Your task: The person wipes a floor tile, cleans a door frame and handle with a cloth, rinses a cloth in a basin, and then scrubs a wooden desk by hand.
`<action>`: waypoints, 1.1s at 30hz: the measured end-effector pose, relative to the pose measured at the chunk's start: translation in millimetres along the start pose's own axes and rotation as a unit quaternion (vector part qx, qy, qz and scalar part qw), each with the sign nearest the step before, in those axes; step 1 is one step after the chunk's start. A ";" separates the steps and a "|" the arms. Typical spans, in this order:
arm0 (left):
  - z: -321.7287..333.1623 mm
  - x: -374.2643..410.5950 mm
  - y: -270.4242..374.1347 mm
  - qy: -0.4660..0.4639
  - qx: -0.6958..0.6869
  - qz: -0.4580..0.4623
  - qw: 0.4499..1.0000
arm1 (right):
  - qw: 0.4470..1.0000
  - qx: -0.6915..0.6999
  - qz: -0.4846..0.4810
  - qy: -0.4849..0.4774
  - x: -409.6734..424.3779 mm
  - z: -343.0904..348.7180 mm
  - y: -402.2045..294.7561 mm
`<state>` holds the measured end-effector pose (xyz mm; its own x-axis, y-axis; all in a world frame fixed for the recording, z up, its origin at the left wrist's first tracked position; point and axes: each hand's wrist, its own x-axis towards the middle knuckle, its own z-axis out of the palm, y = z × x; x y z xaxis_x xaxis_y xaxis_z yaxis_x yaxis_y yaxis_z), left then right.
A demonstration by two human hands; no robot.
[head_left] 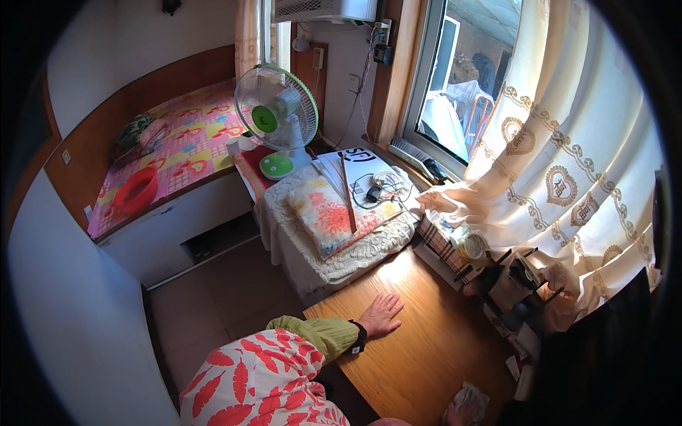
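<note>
My left hand lies flat with its fingers spread on a wooden tabletop. A black band circles that wrist, below a green sleeve. At the bottom edge of the view, my right hand is partly cut off and in shadow. It holds a crumpled light-coloured cloth against the tabletop. A garment with a red leaf pattern covers my body.
A router with black antennas and a plaid box line the table's window side. Beyond the table, a cloth-covered stand holds a floral cushion, cables and a green-and-white fan. A red basin rests on the bed.
</note>
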<state>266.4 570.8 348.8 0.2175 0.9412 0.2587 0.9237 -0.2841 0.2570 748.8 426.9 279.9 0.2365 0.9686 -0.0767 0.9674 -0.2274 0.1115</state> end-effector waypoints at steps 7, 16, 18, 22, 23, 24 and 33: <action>-3.5 -4.1 -3.3 -0.012 0.019 -0.013 1.000 | 0.992 0.095 -0.078 -0.005 -41.2 -83.2 -134.9; -1.5 -4.7 -6.7 0.015 0.020 0.002 1.000 | 0.936 0.151 -0.317 -0.009 -86.9 -108.2 -251.4; 0.5 -6.8 -8.7 0.015 0.019 -0.002 1.000 | 0.929 0.158 -0.333 -0.039 -95.5 -121.3 -240.4; -0.9 -4.5 -4.5 0.010 0.025 0.004 1.000 | 0.956 0.077 -0.276 -0.069 -99.9 -124.3 -196.9; -0.6 -5.2 -4.5 0.008 0.024 0.002 1.000 | 0.969 0.030 -0.239 -0.059 -97.2 -118.8 -182.9; -0.3 -5.0 -4.4 0.007 0.023 0.000 1.000 | 0.978 -0.018 -0.201 -0.048 -91.3 -117.4 -168.3; -6.2 -3.1 0.9 0.007 0.018 0.006 1.000 | 0.949 0.070 -0.240 0.195 -13.7 -129.2 -56.0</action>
<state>264.6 566.5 354.1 0.2250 0.9350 0.2742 0.9315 -0.2889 0.2209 679.6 439.3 402.7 -0.2586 0.9216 0.2894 0.9644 0.2636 0.0224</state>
